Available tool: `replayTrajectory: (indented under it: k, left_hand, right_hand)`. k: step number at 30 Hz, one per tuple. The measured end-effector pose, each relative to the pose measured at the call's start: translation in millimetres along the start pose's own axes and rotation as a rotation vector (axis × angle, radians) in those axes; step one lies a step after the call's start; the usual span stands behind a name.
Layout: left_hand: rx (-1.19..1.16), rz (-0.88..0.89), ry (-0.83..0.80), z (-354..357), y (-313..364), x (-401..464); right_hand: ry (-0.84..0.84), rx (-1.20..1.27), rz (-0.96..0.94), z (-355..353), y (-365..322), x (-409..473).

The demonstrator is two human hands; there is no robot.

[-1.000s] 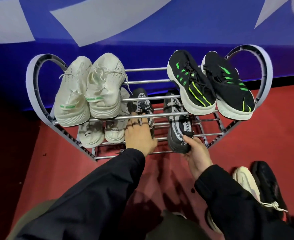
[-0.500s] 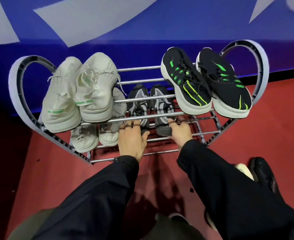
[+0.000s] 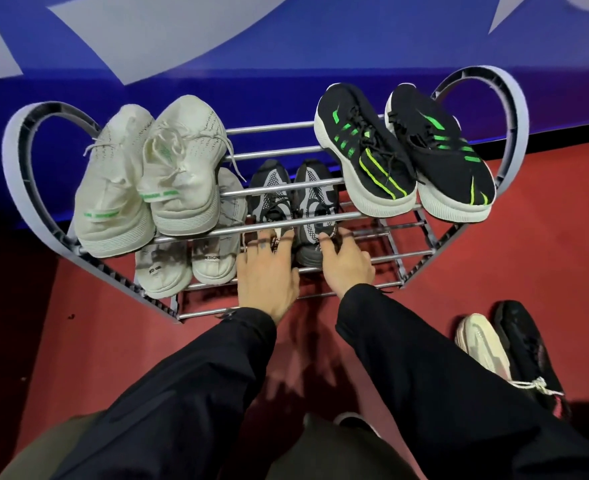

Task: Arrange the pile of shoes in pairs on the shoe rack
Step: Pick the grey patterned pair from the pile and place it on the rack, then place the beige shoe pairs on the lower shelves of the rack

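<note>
Grey shoes point(image 3: 295, 206): light, soft mesh; take at heel.
Left hand point(image 3: 265, 271): fingers spread on left heel, grip unclear.
Right hand point(image 3: 346, 263): likewise, right heel.

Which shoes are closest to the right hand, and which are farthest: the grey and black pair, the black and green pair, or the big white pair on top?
From the right hand in the head view:
1. Grey and black pair, lower shelf, under the fingers.
2. Black and green pair, top shelf, right end.
3. Big white pair, top shelf, far left end.
</note>
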State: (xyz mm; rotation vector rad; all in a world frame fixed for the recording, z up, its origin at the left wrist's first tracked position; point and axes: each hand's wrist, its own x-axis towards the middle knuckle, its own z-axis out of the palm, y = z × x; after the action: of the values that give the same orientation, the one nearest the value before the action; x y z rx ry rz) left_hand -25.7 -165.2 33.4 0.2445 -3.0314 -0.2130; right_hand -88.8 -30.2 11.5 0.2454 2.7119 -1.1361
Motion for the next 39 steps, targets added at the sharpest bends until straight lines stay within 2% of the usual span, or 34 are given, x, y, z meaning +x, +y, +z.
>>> replayTrajectory:
  k: [3, 6, 9, 12, 14, 16, 20, 23, 25, 28, 29, 32, 36, 39]
  left_hand:
    - [-0.019, 0.026, -0.036, -2, -1, -2]
    - [-0.019, 0.016, -0.034, -4, -1, -4]
    - [0.004, 0.002, 0.094, -7, 12, -12]
    - [-0.089, 0.125, 0.142, -5, 33, -22]
    - [-0.138, 0.295, 0.055, 5, 52, -32]
    - [-0.167, 0.416, -0.100, 20, 71, -44]
    - [-0.336, 0.433, -0.431, 48, 121, -74]
    - [-0.366, 0.447, -0.586, 64, 157, -104]
    - [-0.402, 0.494, -0.636, 73, 173, -123]
    - [-0.447, 0.536, -0.673, 86, 182, -144]
    - [-0.450, 0.547, -0.686, 87, 184, -147]
    - [-0.485, 0.536, -0.702, 88, 188, -151]
    - [-0.528, 0.438, -0.744, 92, 185, -146]
    - [-0.570, 0.363, -0.767, 97, 188, -148]
  right_hand:
    - [-0.036, 0.030, -0.017, -3, 3, -4]
    - [-0.056, 0.196, -0.006, -9, 4, -4]
    - [0.002, 0.276, -0.027, -20, 17, -12]
    - [0.035, 0.324, -0.027, -40, 43, -30]
    - [0.021, 0.306, -0.009, -55, 69, -44]
    - [0.011, 0.250, 0.023, -67, 97, -60]
    - [0.009, 0.170, 0.120, -87, 161, -99]
    - [0.002, 0.139, 0.206, -99, 206, -132]
    - [0.069, 0.035, 0.276, -104, 234, -149]
    - [0.282, -0.182, 0.430, -109, 271, -162]
    - [0.302, -0.140, 0.502, -109, 281, -163]
    - [0.192, 0.104, 0.678, -112, 304, -161]
    - [0.266, 0.280, 0.701, -113, 319, -157]
    - [0.249, 0.574, 0.778, -115, 311, -149]
